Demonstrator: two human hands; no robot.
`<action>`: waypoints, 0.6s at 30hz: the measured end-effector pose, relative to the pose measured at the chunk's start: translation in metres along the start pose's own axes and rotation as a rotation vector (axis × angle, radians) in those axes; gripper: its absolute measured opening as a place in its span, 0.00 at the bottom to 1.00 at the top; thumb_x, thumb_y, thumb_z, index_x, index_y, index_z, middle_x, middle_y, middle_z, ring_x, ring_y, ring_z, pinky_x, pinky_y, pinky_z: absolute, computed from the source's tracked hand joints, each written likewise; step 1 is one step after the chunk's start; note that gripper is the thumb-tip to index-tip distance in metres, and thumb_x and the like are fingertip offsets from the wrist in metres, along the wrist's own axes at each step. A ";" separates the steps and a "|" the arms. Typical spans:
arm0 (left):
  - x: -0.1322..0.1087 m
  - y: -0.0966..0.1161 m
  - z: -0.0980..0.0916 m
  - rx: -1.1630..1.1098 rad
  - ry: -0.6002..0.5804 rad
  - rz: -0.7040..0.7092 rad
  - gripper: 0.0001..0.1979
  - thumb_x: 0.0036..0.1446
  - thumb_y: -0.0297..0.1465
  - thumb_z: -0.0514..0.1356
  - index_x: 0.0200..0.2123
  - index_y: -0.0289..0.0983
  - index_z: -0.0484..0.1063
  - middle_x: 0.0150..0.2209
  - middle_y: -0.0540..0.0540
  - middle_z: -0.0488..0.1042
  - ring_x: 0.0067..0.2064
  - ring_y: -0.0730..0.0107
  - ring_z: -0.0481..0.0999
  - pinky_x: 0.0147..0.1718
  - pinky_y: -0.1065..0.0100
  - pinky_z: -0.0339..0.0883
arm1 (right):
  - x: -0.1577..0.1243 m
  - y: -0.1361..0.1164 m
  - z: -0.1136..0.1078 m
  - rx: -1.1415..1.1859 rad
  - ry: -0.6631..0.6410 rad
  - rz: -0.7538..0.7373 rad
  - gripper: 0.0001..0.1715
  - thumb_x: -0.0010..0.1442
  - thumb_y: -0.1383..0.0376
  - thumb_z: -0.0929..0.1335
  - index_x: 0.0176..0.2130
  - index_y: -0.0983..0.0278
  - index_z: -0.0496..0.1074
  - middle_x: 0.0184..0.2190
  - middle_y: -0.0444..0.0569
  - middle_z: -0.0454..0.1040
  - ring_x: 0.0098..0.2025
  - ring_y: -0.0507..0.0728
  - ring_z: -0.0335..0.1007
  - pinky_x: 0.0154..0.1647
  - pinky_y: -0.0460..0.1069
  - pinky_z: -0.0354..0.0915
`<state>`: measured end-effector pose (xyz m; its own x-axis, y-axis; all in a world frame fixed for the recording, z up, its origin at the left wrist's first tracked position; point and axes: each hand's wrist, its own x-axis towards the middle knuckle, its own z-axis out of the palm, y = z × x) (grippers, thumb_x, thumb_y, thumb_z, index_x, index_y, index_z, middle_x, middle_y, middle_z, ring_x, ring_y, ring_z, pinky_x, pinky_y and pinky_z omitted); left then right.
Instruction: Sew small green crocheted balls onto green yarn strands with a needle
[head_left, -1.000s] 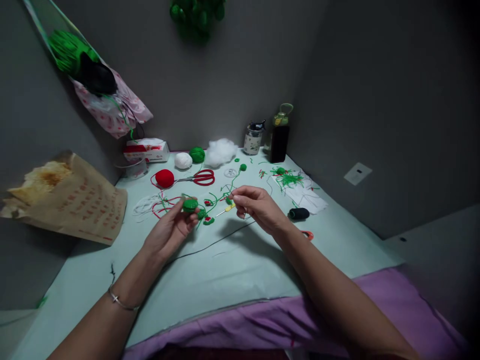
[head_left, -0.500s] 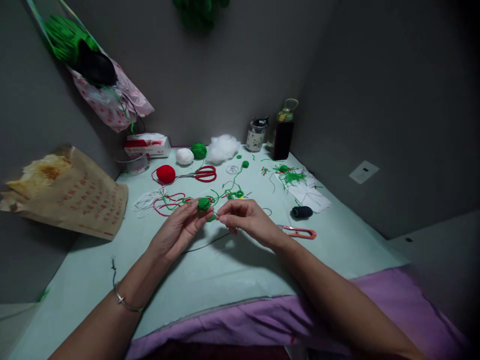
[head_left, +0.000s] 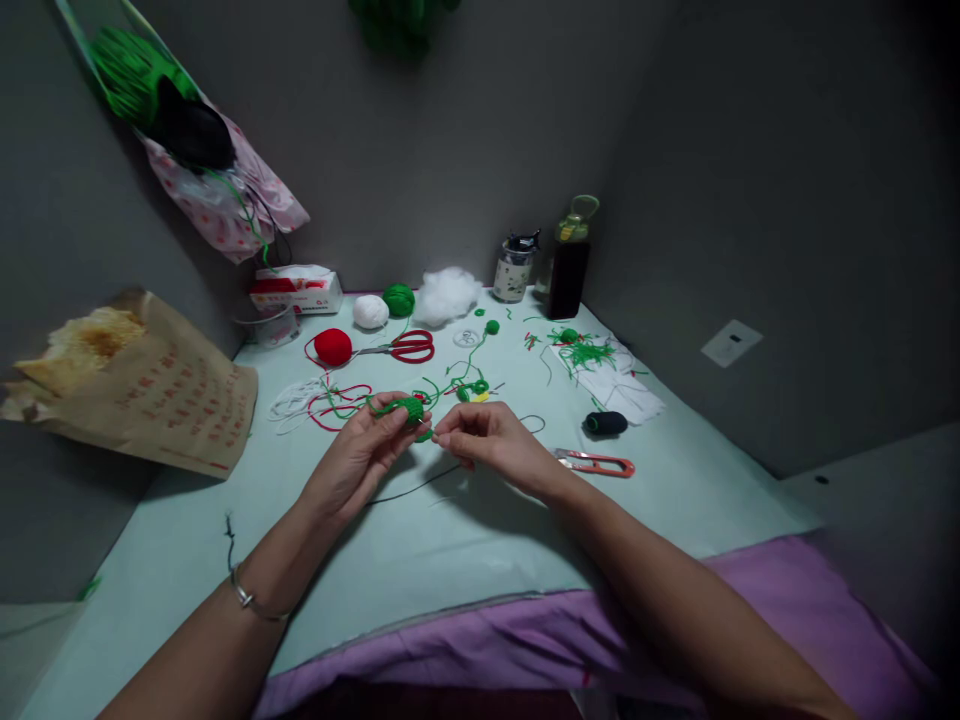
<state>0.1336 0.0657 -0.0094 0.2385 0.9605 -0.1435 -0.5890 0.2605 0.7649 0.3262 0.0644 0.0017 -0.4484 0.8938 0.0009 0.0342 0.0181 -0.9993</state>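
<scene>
A small green crocheted piece is pinched between the thumb and fingers of my left hand, with a green tail lying over the fingers. Just to its right, my right hand is closed in a fingertip pinch on a thin, needle-like thing, too small to make out fully. A dark thread runs over the table below both hands. Behind them lie green crocheted bits with yarn ends and a yellow piece. Red yarn and white yarn lie loose beyond my left hand.
Red-handled scissors lie beside a red yarn ball. White stuffing sits at the back. Orange thread snips and a black yarn roll lie right. A paper bag stands left; a phone leans at the back.
My left hand has turned the green piece, and its green tail now shows over the fingers. My right hand stays pinched close beside it, almost unmoved.
</scene>
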 end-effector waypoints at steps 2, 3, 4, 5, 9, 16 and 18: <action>0.000 -0.001 -0.002 0.031 -0.004 0.012 0.13 0.50 0.25 0.72 0.38 0.35 0.73 0.37 0.50 0.78 0.42 0.71 0.81 0.48 0.71 0.75 | 0.000 0.000 0.000 -0.009 -0.002 -0.002 0.11 0.56 0.59 0.72 0.32 0.67 0.75 0.20 0.40 0.65 0.22 0.47 0.58 0.24 0.44 0.54; 0.001 -0.001 -0.002 0.051 -0.007 0.021 0.14 0.50 0.26 0.72 0.38 0.35 0.73 0.37 0.50 0.78 0.42 0.71 0.80 0.48 0.71 0.74 | 0.000 0.000 -0.001 -0.017 -0.003 -0.005 0.11 0.56 0.60 0.71 0.33 0.67 0.75 0.21 0.40 0.65 0.22 0.47 0.58 0.24 0.44 0.54; 0.001 -0.002 -0.003 0.072 -0.011 0.032 0.14 0.50 0.27 0.72 0.38 0.35 0.72 0.37 0.50 0.79 0.41 0.72 0.80 0.48 0.71 0.73 | 0.000 0.000 -0.001 -0.025 -0.003 -0.010 0.11 0.56 0.60 0.72 0.33 0.67 0.75 0.21 0.41 0.66 0.22 0.47 0.58 0.24 0.44 0.54; 0.001 -0.003 -0.003 0.096 -0.017 0.039 0.15 0.50 0.27 0.72 0.38 0.36 0.72 0.37 0.50 0.79 0.40 0.73 0.80 0.48 0.71 0.73 | 0.000 0.000 -0.001 -0.032 -0.001 -0.019 0.11 0.56 0.60 0.72 0.33 0.67 0.75 0.21 0.41 0.66 0.23 0.47 0.58 0.25 0.44 0.54; 0.000 -0.007 -0.002 0.196 -0.046 0.037 0.15 0.48 0.29 0.74 0.37 0.36 0.72 0.35 0.51 0.79 0.36 0.74 0.78 0.43 0.72 0.71 | 0.001 0.001 0.001 -0.056 0.030 -0.051 0.11 0.56 0.60 0.71 0.32 0.67 0.75 0.21 0.41 0.65 0.24 0.48 0.58 0.26 0.45 0.53; 0.000 -0.001 0.002 0.162 0.001 0.065 0.17 0.53 0.34 0.71 0.46 0.37 0.78 0.38 0.48 0.80 0.39 0.73 0.78 0.38 0.76 0.70 | 0.000 0.000 0.003 -0.052 0.027 -0.099 0.12 0.57 0.59 0.72 0.33 0.66 0.75 0.25 0.42 0.66 0.25 0.48 0.57 0.26 0.45 0.54; 0.003 0.006 -0.001 0.072 0.068 0.095 0.09 0.59 0.34 0.67 0.41 0.35 0.79 0.39 0.46 0.80 0.41 0.72 0.78 0.35 0.78 0.71 | 0.000 0.000 0.003 -0.060 0.031 -0.116 0.11 0.57 0.59 0.72 0.33 0.66 0.75 0.25 0.42 0.67 0.26 0.48 0.57 0.27 0.45 0.54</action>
<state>0.1301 0.0702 -0.0055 0.1297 0.9856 -0.1089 -0.5486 0.1628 0.8201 0.3234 0.0628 0.0011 -0.4249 0.8975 0.1186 0.0374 0.1483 -0.9882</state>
